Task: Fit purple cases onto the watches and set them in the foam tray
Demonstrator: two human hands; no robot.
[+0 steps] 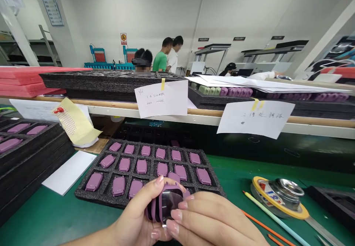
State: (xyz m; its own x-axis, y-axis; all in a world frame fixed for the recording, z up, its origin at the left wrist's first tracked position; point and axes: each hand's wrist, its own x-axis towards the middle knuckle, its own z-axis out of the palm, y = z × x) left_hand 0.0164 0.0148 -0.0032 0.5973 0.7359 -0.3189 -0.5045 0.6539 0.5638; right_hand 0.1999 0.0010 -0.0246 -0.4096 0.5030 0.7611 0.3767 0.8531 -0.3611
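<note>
My left hand [138,209] is closed around a small stack of purple watch cases [153,211] held upright at the bottom centre. The front case [172,201] has a glossy dark face turned toward my right hand [213,216]. My right fingers are bent together against the edge and face of that case; the thumb is hidden. A clear, shiny edge like film shows below the face, though its kind is hard to make out. Just beyond my hands lies a black foam tray [91,197] with rows of purple watch cases in its pockets.
On the right are a glass jar [290,188], a yellow tape roll [257,183], a pale green stick [273,214] and orange sticks [266,225]. Stacked foam trays [36,164] stand left, beside a white card [69,172]. A shelf edge [205,119] with paper notes crosses behind. People are beyond.
</note>
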